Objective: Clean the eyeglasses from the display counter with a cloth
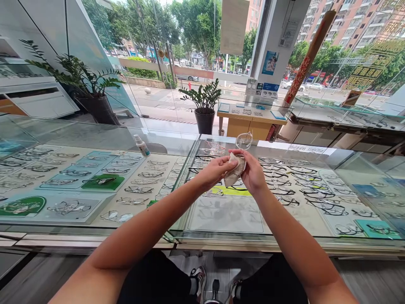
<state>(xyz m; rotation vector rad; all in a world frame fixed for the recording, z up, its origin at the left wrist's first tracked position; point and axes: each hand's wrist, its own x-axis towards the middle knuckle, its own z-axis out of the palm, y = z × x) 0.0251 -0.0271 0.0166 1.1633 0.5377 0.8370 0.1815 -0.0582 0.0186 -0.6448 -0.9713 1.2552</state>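
Both hands meet above the glass display case. My left hand point(218, 169) is closed, its thumb pressing a crumpled beige cloth point(232, 176). The cloth is folded around one lens of a pair of thin-rimmed eyeglasses point(244, 141), whose other lens sticks up beyond my fingers. My right hand point(254, 172) is closed around the near part of these eyeglasses and also touches the cloth. Fingers and cloth hide much of the frame. Under the glass below my hands lie several rows of eyeglasses point(283, 182).
A white spray bottle point(141, 145) stands on the glass countertop point(104, 137) to the left. More eyeglasses point(131, 189) lie inside the left case. Beyond the counter are a potted plant point(204, 112) and a wooden display table point(253, 122). Large windows face the street.
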